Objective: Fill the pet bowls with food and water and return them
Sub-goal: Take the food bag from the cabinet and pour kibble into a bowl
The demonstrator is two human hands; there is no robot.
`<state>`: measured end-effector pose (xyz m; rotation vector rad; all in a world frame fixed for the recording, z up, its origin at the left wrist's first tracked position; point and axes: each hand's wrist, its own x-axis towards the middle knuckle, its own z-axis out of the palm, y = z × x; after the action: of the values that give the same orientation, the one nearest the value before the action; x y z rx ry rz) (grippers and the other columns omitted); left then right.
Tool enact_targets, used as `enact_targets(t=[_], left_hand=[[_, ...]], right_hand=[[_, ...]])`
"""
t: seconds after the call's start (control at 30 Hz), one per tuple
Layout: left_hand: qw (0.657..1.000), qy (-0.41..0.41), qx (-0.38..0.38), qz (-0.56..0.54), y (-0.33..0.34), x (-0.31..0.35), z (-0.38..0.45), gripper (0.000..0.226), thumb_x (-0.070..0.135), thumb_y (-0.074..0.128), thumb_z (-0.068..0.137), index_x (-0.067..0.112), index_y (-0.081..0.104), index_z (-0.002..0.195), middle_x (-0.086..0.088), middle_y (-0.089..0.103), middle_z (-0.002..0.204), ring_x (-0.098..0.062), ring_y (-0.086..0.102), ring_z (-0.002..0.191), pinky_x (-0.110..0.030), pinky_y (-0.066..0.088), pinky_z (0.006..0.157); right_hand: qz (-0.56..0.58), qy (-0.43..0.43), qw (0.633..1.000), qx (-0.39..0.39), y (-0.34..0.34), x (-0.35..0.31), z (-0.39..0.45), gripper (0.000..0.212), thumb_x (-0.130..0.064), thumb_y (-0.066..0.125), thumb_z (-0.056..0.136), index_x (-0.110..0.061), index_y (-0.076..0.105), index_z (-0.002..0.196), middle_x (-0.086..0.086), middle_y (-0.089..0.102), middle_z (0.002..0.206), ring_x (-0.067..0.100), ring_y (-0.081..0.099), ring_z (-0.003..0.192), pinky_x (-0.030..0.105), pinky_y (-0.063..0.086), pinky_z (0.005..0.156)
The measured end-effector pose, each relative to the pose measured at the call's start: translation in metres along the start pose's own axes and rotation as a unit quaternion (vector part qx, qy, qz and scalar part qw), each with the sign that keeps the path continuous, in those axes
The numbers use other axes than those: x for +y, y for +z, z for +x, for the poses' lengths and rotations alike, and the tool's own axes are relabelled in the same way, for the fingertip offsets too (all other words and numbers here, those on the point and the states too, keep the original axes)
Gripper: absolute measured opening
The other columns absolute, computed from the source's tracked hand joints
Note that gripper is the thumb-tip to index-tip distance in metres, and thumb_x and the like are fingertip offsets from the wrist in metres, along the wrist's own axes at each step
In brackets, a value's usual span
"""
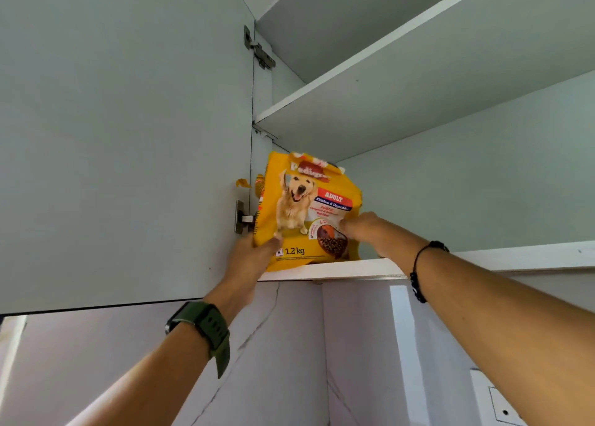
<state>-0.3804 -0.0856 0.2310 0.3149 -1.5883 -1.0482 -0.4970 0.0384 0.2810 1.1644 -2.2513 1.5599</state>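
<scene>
Yellow dog food bag (306, 209), centre of frame, upright on the lowest cabinet shelf (483, 259), at its left end against the cabinet's side wall. Bottom edge sits at the shelf's front lip, slightly overhanging. Top of bag is folded/crumpled over. Print reads "ADULT", "1.2 kg", dog photo on front.

Left hand (254, 255) grips the bag's lower left corner: thumb pressed on the front face, the other fingers hidden behind the bag. Right hand (363, 229) holds the lower right side, fingers curled against the front near the kibble picture; how far they wrap round the edge, can't tell.

Both arms reach up from the bottom of frame. Dark green watch (206, 329) on the left wrist, black cord bracelet (418, 274) on the right.

Open cabinet door (122, 135) fills the left half; two hinges (260, 52) along its inner edge. Second shelf (418, 55) runs diagonally across upper right. Pale marbled wall (289, 345) below the cabinet; white wall socket (502, 406) at lower right.
</scene>
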Motion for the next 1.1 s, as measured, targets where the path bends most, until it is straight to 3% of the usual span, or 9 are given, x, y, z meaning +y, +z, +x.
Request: enact_targets(t=[0.1,0.27,0.4,0.5,0.57,0.7,0.83,0.93,1.1], left_hand=[[0.999,0.018,0.038,-0.007,0.004,-0.003,-0.006,0.007,0.025,0.059,0.092,0.02,0.057,0.088,-0.003,0.06,0.092,-0.023,0.059,0.089,-0.033,0.049,0.075],[0.994,0.016,0.09,-0.059,-0.002,0.001,-0.022,0.021,0.02,0.066,0.087,0.026,0.057,0.069,-0.005,0.063,0.084,-0.029,0.062,0.091,-0.046,0.052,0.091],[0.984,0.018,0.095,-0.15,-0.014,0.011,-0.043,0.02,0.007,0.066,0.085,0.02,0.061,0.07,0.001,0.063,0.074,-0.02,0.06,0.072,-0.032,0.051,0.069],[0.977,0.017,0.092,-0.194,-0.021,0.018,-0.069,0.022,0.004,0.06,0.088,0.021,0.061,0.073,0.002,0.066,0.071,-0.015,0.063,0.061,-0.024,0.051,0.053],[0.971,0.017,0.078,-0.225,-0.025,0.021,-0.092,0.022,0.005,0.056,0.09,0.021,0.061,0.076,0.007,0.07,0.062,-0.009,0.066,0.053,-0.022,0.055,0.048],[0.962,0.005,0.046,-0.268,-0.026,0.019,-0.143,0.021,0.006,0.053,0.092,0.022,0.061,0.083,0.009,0.072,0.062,-0.011,0.069,0.06,-0.03,0.058,0.061],[0.966,-0.032,0.041,-0.255,-0.02,-0.005,-0.198,0.022,0.003,0.052,0.092,0.019,0.063,0.081,0.005,0.072,0.066,-0.017,0.067,0.066,-0.037,0.057,0.071],[0.967,-0.074,0.016,-0.243,-0.015,-0.032,-0.239,0.021,0.002,0.05,0.093,0.016,0.062,0.082,0.003,0.071,0.067,-0.014,0.067,0.061,-0.034,0.058,0.063],[0.968,-0.133,0.0,-0.212,-0.009,-0.076,-0.31,0.022,0.003,0.051,0.093,0.015,0.064,0.079,-0.005,0.068,0.078,-0.018,0.066,0.069,-0.036,0.056,0.065]], right_hand=[[-0.023,-0.008,0.996,-0.088,0.0,-0.002,-0.008,0.053,-0.031,0.042,0.099,-0.006,0.03,0.144,0.013,0.034,0.15,0.027,0.036,0.135,0.035,0.033,0.105],[0.046,-0.018,0.994,-0.102,-0.005,0.001,-0.015,0.063,-0.033,0.06,0.09,-0.006,0.036,0.141,0.011,0.04,0.146,0.026,0.039,0.132,0.034,0.034,0.104],[0.176,-0.034,0.977,-0.118,-0.008,0.0,-0.027,0.049,-0.026,0.07,0.082,-0.007,0.054,0.124,0.006,0.065,0.098,0.018,0.061,0.081,0.029,0.053,0.07],[0.198,-0.093,0.972,-0.084,-0.013,0.003,-0.044,0.034,-0.028,0.074,0.078,-0.013,0.057,0.103,0.006,0.067,0.099,0.022,0.062,0.088,0.04,0.055,0.081],[0.231,-0.134,0.962,-0.058,-0.017,0.006,-0.06,0.024,-0.023,0.073,0.08,-0.02,0.051,0.089,0.0,0.064,0.084,0.02,0.062,0.079,0.038,0.055,0.079],[0.243,-0.153,0.957,-0.031,-0.021,0.029,-0.102,0.037,-0.027,0.071,0.081,-0.019,0.045,0.105,0.0,0.06,0.073,0.011,0.06,0.058,0.033,0.054,0.073],[0.228,-0.092,0.968,-0.059,-0.018,0.079,-0.15,0.037,-0.032,0.068,0.082,-0.027,0.044,0.109,-0.001,0.063,0.088,0.016,0.064,0.074,0.041,0.056,0.071],[0.23,-0.055,0.969,-0.07,-0.012,0.12,-0.184,0.043,-0.031,0.066,0.084,-0.03,0.041,0.119,-0.007,0.062,0.098,0.019,0.065,0.081,0.041,0.059,0.067],[0.259,0.017,0.961,-0.096,0.0,0.189,-0.244,0.058,-0.027,0.069,0.079,-0.029,0.038,0.129,-0.004,0.061,0.117,0.021,0.063,0.103,0.05,0.056,0.079]])
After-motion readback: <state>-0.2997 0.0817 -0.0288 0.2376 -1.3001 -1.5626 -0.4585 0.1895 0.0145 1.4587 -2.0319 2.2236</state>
